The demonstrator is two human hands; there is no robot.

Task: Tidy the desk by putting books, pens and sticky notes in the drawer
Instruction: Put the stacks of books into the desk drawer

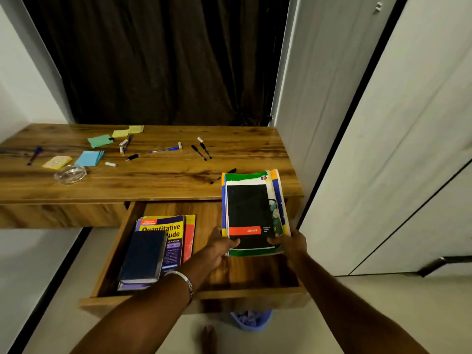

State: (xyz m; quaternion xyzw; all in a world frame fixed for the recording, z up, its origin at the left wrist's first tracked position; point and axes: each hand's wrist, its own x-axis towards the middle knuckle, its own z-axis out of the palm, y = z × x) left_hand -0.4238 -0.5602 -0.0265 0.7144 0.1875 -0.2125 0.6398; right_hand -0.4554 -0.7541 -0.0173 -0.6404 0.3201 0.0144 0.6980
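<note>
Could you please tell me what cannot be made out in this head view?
- Lower books in the held stack: covered by the black notebook.
- Yellow book title: partly hidden by the dark blue book.
- Bin contents: blocked by the drawer front.
- Pen at left: blurred, cut by the edge.

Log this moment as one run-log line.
step: books to drawer | left hand: grips book stack | right hand: grips stack | drawer: open, two books inside | desk: pens, sticky notes left
</note>
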